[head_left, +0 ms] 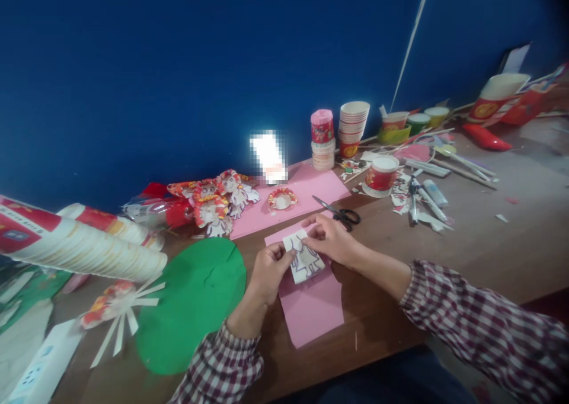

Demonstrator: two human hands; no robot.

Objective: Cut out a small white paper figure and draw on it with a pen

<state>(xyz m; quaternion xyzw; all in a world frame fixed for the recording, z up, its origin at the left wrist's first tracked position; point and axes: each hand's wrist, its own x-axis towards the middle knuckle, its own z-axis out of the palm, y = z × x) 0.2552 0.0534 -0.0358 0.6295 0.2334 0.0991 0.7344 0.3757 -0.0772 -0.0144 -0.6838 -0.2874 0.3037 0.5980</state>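
Note:
Both my hands hold a small white piece of paper [306, 262] with a figure drawn on it in dark outline. My left hand [270, 269] pinches its left edge between thumb and fingers. At the upper right edge, my right hand [333, 238] grips it the same way. Under the paper lies a pink sheet [311, 321] on the table. Black-handled scissors [342, 215] rest just beyond my right hand. A ring-shaped paper piece in red and yellow [283, 200] lies on another pink sheet [253, 220] farther back.
Left are a green paper disc [191, 309], cut cup strips [127, 309] and long stacks of paper cups [98, 247]. Several paper figures [213, 199] are piled behind. Cups [353, 128], a lidded cup [381, 176], pens [413, 202] and scraps spread right. A blue wall [178, 66] closes the back.

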